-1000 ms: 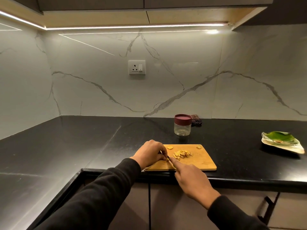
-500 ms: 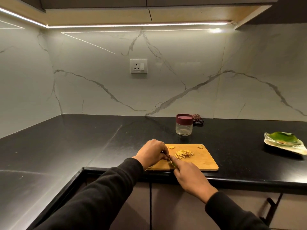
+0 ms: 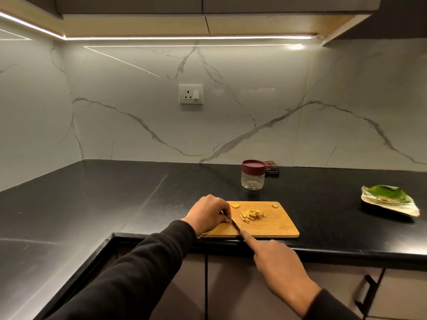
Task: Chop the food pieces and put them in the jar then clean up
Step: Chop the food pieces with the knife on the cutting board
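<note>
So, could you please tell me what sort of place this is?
Most likely a home kitchen: a black countertop under lit wall cabinets, a marble-look backsplash with a socket, and a wooden chopping board with chopped food.

A small heap of pale yellow chopped food pieces (image 3: pixel 253 215) lies mid-board on the wooden cutting board (image 3: pixel 272 225); behind it stands the upright, maroon-lidded clear jar (image 3: pixel 253 174).

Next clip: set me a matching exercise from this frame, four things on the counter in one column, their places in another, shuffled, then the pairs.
Things
1. jar
2. pile of chopped pieces
3. leaf plate
4. checked cloth

Places
A. far right of the counter
B. against the wall, behind the jar
C. middle of the cutting board
D. just behind the board

Pairs: 1-D, 2-C, 3-A, 4-B
</note>
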Available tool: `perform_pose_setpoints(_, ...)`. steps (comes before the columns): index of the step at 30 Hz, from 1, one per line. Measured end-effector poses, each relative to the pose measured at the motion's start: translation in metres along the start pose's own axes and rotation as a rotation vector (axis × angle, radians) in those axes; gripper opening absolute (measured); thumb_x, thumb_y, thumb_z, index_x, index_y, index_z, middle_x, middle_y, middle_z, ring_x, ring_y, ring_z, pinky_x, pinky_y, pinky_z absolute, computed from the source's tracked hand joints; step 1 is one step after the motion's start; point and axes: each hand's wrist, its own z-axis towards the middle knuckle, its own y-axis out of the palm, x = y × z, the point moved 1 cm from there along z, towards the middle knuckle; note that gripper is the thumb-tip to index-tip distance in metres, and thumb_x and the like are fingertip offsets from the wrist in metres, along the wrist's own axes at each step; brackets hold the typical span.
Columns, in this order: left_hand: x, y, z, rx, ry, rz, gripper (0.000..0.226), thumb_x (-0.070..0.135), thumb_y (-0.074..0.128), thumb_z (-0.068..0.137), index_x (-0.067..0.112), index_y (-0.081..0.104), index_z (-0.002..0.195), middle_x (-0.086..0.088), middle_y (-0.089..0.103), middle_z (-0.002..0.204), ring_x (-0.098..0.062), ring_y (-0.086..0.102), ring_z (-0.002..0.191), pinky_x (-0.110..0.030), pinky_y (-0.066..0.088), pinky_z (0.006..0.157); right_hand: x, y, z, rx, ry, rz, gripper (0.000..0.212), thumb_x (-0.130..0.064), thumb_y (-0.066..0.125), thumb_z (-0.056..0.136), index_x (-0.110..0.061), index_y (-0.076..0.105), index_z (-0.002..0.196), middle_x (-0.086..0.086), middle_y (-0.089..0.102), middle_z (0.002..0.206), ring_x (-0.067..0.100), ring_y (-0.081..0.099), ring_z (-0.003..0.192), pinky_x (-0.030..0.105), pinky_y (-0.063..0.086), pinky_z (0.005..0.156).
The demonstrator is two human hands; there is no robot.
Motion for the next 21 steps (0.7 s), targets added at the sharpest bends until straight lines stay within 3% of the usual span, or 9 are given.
perform_pose_setpoints(6,0.0008,-0.0012,-0.0026,0.002,0.024,0.043,0.015,0.027,0.071,0.091,0.029,0.070,0.106,0.010,0.070,0.102,-0.005,0.064,0.089,-0.027,0.058,0.084,-0.0009,-0.0044,-0.0023,-0.043,0.011,-0.166,0.075,-0.012,0.041,0.106,-0.043,-0.003,0.158,0.005,0.062,0.110,0.022,0.062,0.097,0.035,0.043,0.073)
perform_pose_setpoints(13,0.0033,0.0027,-0.0011,-0.079,0.099,0.124,0.029,0.023,0.063,0.097,0.034,0.070,0.124,0.009,0.061,0.118,-0.008,0.060,0.098,-0.022,0.053,0.087,-0.0025,0.0012,-0.0021,-0.042,0.024,-0.156,0.074,-0.015,0.042,0.107,-0.042,-0.004,0.158,0.003,0.051,0.094,0.020,0.057,0.088,0.035,0.043,0.071)
perform_pose_setpoints(17,0.0026,0.0032,0.0036,-0.141,0.125,0.147,0.037,0.017,0.060,0.099,0.032,0.064,0.132,0.006,0.058,0.122,-0.011,0.059,0.103,-0.028,0.054,0.090,-0.0030,0.0011,-0.0008,-0.040,0.027,-0.153,0.074,-0.017,0.042,0.107,-0.043,-0.004,0.158,0.004,0.057,0.099,0.019,0.058,0.087,0.034,0.043,0.072)
perform_pose_setpoints(21,0.0003,0.0051,0.0040,-0.092,0.092,0.115,0.042,0.020,0.065,0.096,0.031,0.059,0.137,0.006,0.062,0.120,-0.011,0.062,0.103,-0.029,0.053,0.094,0.0013,0.0043,-0.0006,0.006,0.027,-0.093,0.070,-0.023,0.040,0.108,-0.047,-0.003,0.157,0.000,0.059,0.101,0.016,0.055,0.083,0.031,0.041,0.070)
